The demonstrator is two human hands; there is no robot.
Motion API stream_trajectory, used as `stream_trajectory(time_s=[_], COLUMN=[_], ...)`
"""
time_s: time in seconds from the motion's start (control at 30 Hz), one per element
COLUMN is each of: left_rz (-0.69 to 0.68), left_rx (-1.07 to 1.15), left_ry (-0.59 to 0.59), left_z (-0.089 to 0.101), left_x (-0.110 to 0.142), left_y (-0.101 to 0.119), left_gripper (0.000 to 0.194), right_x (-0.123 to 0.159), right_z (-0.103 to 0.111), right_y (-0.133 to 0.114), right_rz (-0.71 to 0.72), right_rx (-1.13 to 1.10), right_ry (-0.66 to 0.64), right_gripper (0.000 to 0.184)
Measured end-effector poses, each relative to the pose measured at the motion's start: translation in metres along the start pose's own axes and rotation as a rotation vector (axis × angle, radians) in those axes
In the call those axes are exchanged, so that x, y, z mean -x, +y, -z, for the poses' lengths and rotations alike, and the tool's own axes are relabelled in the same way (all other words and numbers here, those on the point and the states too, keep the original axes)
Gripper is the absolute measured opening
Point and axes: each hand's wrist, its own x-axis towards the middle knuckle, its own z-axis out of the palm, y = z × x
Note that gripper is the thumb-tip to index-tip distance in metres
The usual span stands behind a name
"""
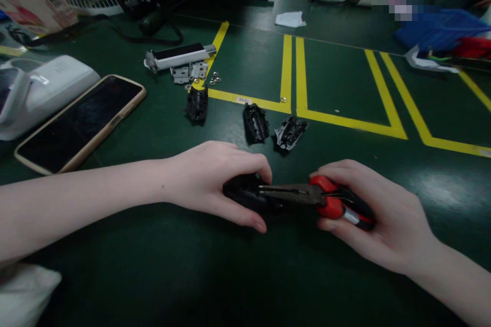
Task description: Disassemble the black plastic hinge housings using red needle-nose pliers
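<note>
My left hand (215, 176) is closed around a smooth black plastic part (249, 194) low over the green table. In my right hand (379, 209) is a pair of needle-nose pliers (330, 196) with red and black handles. The pliers' long jaws point left, and their tips lie over the black part; whether they grip something there I cannot tell. Beyond my hands lie a black plastic shell (197, 104), another black shell (257, 123) and a black and grey piece (290, 133).
On the left are a phone (80, 125) in a tan case and a white device (49, 89). A white and black bar-shaped part (180, 57), metal plates (187, 72) and small rings (215, 79) lie farther back. Yellow tape (353, 124) marks the table (245, 276). A person's arm shows top right.
</note>
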Motion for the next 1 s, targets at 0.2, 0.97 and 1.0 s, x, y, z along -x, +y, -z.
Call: stream_trajectory(time_s=[0.2, 0.97, 1.0], left_rz=[0.047, 0.058, 0.046], left_rx=[0.051, 0.168, 0.177], left_ry=[-0.015, 0.125, 0.125], left_z=[-0.0010, -0.0003, -0.0001], left_x=[-0.0009, 0.0020, 0.0023], left_y=[0.0021, 0.0010, 0.0006], left_gripper=[0.043, 0.031, 0.031], right_x=[0.0001, 0.0051, 0.0049], right_z=[-0.0011, 0.0006, 0.0010], right_y=[-0.0018, 0.0035, 0.0035], right_rz=[0.012, 0.019, 0.024], right_rx=[0.027, 0.140, 0.150], right_ry=[-0.012, 0.117, 0.120], right_gripper=[0.037, 0.042, 0.040])
